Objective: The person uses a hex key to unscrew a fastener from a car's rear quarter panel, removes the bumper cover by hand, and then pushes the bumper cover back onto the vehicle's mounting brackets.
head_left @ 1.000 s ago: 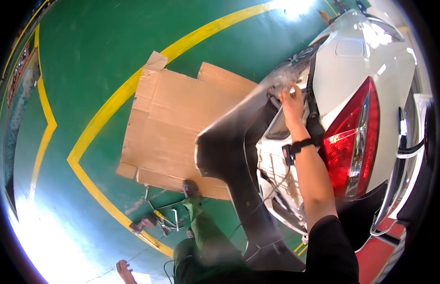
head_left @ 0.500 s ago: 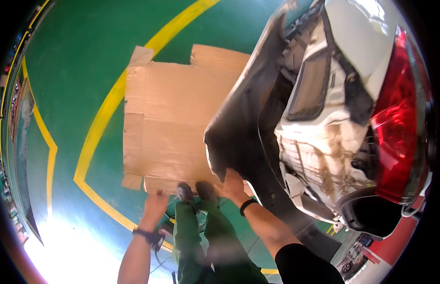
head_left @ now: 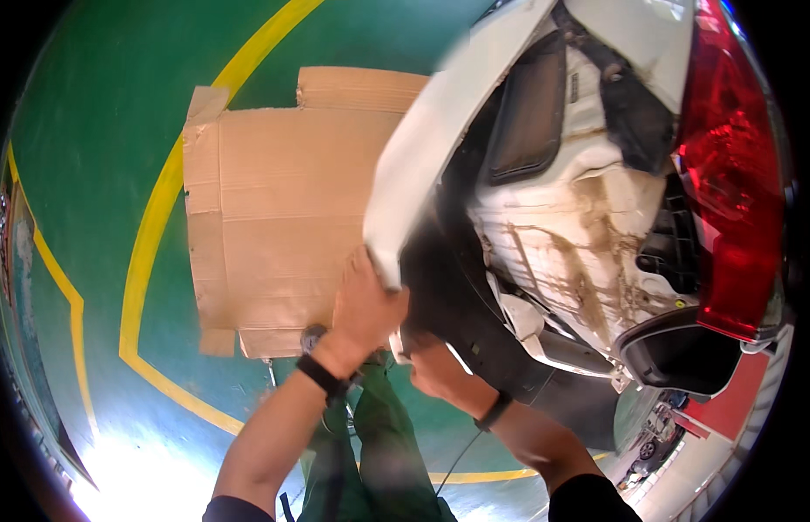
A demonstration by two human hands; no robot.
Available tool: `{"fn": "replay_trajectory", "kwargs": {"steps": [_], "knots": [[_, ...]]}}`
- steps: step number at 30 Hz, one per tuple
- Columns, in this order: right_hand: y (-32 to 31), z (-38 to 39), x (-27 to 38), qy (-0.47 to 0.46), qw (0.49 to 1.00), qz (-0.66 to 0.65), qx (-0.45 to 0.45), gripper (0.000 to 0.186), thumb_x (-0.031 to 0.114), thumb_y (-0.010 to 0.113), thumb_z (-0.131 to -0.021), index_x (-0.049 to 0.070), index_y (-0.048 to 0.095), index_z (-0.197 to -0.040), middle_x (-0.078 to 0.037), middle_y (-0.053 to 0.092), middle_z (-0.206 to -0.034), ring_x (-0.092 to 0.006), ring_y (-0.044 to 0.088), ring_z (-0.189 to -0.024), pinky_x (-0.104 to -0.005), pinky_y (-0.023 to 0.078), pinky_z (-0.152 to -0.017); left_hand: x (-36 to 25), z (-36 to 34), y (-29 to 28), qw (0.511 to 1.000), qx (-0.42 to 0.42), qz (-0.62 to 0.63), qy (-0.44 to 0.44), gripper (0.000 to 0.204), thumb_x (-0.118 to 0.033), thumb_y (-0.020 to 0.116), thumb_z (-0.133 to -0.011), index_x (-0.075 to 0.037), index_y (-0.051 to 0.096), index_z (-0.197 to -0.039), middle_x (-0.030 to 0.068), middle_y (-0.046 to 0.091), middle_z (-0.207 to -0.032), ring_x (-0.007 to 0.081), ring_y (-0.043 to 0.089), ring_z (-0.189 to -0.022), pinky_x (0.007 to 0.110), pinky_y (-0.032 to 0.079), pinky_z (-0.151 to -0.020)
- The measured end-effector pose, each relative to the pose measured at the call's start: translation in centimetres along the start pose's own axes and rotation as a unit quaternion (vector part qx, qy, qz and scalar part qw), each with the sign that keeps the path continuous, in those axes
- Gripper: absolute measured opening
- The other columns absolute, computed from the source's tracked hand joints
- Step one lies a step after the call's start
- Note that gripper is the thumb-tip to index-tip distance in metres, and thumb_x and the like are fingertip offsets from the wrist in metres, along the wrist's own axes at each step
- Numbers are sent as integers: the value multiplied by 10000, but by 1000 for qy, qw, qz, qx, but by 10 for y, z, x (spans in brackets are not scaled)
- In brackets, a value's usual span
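Note:
A white car bumper cover, dark on its inner face, hangs partly away from the car's rear corner. My left hand grips its near end, with the fingers on the white outer side. Lower down and to the right, my right hand holds the same end by its bottom edge; its fingertips are partly hidden. Beyond the cover, the bare white body panel shows brown dirt streaks. A red tail light is fitted on the right.
Flattened cardboard lies on the green floor, partly beneath the bumper cover. Yellow lines curve across the floor. A black box-shaped opening sits below the tail light. My legs and a shoe are at the bottom.
My left hand has come up and right from the cardboard's near edge onto the bumper cover. The cover has turned, showing more of its white outer face. My right hand has moved lower.

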State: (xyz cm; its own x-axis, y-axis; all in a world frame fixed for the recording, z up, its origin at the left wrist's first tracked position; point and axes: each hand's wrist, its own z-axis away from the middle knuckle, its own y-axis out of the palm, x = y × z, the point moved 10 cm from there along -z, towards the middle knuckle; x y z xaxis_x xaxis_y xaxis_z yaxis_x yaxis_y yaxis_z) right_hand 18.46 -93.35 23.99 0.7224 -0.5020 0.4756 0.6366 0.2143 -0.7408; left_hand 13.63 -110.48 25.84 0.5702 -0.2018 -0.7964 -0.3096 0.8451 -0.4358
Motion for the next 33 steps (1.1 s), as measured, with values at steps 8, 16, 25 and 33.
{"fn": "replay_trajectory", "kwargs": {"steps": [8, 16, 25, 33], "knots": [[-26, 67, 130, -54, 968, -244, 7, 197, 32, 598, -676, -28, 609, -863, -180, 619, -827, -382, 607, -896, -424, 506, -808, 14, 133, -119, 989, -125, -9, -75, 683, -30, 529, -679, 68, 363, -1335, 303, 452, -1246, 485, 427, -1169, 491, 343, -1025], [-16, 99, 136, 41, 965, -259, -17, 232, -1, 571, -716, 0, 648, -934, -186, 632, -942, -380, 605, -918, -454, 495, -802, 31, 170, -139, 978, -90, -77, -170, 602, -80, 554, -712, 49, 432, -1287, 297, 588, -1083, 467, 572, -986, 467, 436, -917], [-34, 252, 84, 176, 901, -368, -150, 545, 52, 562, -756, 21, 519, -1299, -193, 562, -1290, -356, 524, -1200, -413, 411, -1045, -23, 244, -136, 987, -155, -16, -47, 569, -41, 514, -713, 54, 469, -1272, 177, 627, -994, 259, 601, -833, 327, 478, -771], [106, 451, -99, 361, 887, -251, -140, 510, 94, 590, -688, -36, 560, -1180, -240, 598, -1170, -394, 558, -1132, -441, 439, -1002, -95, 346, -92, 988, -122, 58, -80, 585, 14, 473, -732, 50, 427, -1314, 97, 562, -1049, 150, 511, -776, 237, 434, -675]]}}
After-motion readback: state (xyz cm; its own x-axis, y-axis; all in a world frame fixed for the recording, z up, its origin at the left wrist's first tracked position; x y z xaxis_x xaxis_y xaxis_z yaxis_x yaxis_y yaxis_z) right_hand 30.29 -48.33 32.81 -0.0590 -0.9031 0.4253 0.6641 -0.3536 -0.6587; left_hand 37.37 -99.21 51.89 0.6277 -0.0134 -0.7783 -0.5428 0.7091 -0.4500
